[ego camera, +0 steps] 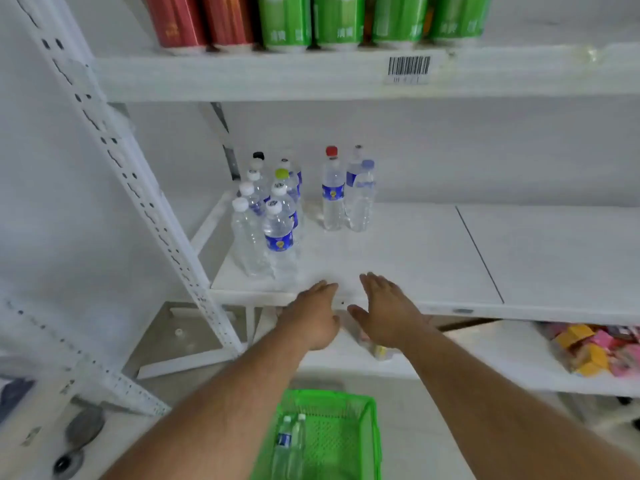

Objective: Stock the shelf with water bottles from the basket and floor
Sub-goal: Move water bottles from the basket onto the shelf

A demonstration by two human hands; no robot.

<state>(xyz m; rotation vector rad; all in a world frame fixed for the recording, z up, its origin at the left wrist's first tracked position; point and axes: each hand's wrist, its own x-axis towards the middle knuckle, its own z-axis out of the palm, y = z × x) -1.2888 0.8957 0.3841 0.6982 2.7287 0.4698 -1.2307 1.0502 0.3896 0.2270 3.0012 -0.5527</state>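
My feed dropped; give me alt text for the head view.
Both hands, left hand and right hand, reach open and empty over the middle shelf edge, where water bottles stand. Two bottles lie in the green basket below.

Cans (311, 22) cropped by the top edge — barcode label (408, 69) digits too blurred to read

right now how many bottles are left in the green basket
2, lying side by side at the left of the basket: a blue-labelled bottle and a clear bottle. The frame's bottom edge may hide more.

one head-worn wide-angle view looks forward and down, close to the white shelf (398, 258).
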